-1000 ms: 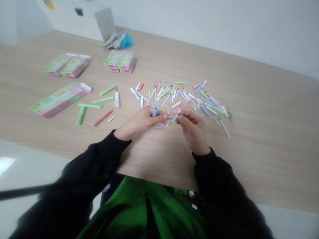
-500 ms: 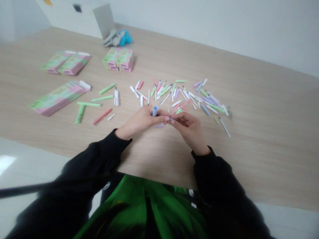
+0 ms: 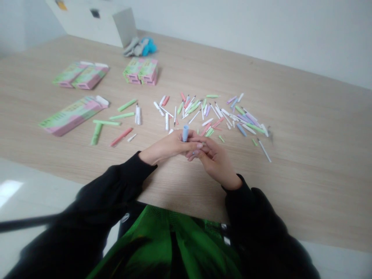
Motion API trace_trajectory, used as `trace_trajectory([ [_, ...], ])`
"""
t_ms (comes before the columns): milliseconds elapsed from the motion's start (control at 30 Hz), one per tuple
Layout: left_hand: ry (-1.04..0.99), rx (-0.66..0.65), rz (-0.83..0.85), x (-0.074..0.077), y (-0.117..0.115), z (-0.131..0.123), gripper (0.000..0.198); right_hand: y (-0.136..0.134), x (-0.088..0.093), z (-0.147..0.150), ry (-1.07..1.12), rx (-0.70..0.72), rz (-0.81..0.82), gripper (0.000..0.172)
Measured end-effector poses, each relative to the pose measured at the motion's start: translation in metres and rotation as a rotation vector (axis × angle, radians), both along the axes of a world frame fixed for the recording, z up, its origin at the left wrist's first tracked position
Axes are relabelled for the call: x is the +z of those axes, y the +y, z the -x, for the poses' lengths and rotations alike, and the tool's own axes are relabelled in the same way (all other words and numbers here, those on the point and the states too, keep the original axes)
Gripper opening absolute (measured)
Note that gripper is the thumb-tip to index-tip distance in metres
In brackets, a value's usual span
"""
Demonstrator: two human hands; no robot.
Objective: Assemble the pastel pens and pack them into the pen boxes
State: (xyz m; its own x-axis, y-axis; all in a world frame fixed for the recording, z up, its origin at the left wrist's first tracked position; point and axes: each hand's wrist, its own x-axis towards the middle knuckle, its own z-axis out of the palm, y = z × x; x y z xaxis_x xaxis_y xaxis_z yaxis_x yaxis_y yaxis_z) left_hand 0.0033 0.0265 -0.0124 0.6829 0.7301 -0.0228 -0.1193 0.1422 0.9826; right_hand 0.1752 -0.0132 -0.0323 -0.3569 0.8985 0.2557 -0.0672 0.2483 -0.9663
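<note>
Big picture first: a pale wood-grain table (image 3: pixel 302 193) fills the view, its near edge running just in front of the person's body and its far side meeting a white wall. Two black sleeves come up from the bottom, the left sleeve (image 3: pixel 116 186) and the right sleeve (image 3: pixel 241 209), forearms angling inward to meet over the table. The hands are together now, the left hand (image 3: pixel 170 145) lying almost level and reaching across to the right hand (image 3: pixel 216 161), which curls up against its fingertips. The left hand's fingers pinch a pale blue tube (image 3: pixel 185 133) standing upright, its top poking clear above them. Does the right hand hold anything? Can't tell, its fingers hide that. There's bare tabletop between the hands and the near edge, and plenty more out to the right. Straight ahead, almost at the fingertips, lies a loose scatter of slim pastel and white plastic pieces (image 3: pixel 209 114). Farther left sit pink-and-green cartons (image 3: pixel 72 116), with a pink stick (image 3: pixel 121 136) and a green stick (image 3: pixel 96 134) lying nearby.
</note>
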Motion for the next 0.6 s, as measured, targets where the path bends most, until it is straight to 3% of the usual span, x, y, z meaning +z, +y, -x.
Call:
trace_trajectory([
  [200,0.043,0.082,0.035,0.007,-0.003,0.002,0.03,0.004,0.01,-0.009,0.001,-0.172,0.003,0.026],
  [300,0.026,-0.015,0.18,0.008,-0.005,0.001,0.024,0.008,0.019,-0.017,0.031,-0.331,-0.069,0.023],
  [367,0.058,-0.1,0.137,0.008,-0.007,-0.001,0.022,0.009,0.024,-0.022,0.042,-0.409,-0.101,0.021],
  [467,0.167,-0.189,-0.019,0.007,-0.011,-0.005,0.02,0.009,0.029,-0.024,0.019,-0.428,-0.116,0.019],
  [600,0.186,-0.23,-0.079,0.008,-0.013,-0.006,0.022,0.006,0.029,-0.022,-0.046,-0.354,-0.125,0.016],
])
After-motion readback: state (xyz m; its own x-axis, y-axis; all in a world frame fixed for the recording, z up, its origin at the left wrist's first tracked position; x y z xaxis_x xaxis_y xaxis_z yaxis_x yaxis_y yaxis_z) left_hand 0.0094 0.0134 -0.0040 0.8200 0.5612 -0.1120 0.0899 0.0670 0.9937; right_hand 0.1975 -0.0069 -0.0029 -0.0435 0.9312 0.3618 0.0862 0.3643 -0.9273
